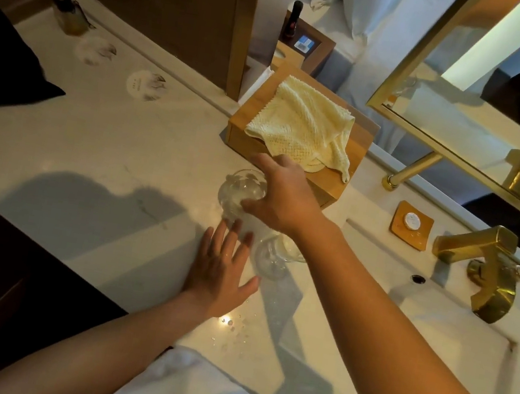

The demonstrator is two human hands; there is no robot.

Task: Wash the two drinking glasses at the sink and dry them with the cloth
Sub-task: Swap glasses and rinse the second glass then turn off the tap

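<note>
the right hand point(281, 197) gripped the far glass point(241, 193); the left hand point(222, 268), fingers spread, lay at nine o'clock of the near glass point(272, 260). wet counter point(105, 143): either could've slipped, clinked.

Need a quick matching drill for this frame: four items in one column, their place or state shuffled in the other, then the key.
Column 1
1. cloth
2. far glass
3. left hand
4. faucet

Column 2
A. gold, at the back of the sink
B. open, fingers spread over the counter edge
C. draped over the wooden box
D. on the counter, gripped at its side by the right hand

Pairs: 1-C, 2-D, 3-B, 4-A

The right hand is the one on the far glass; the near glass stands free beside the left hand.
</note>
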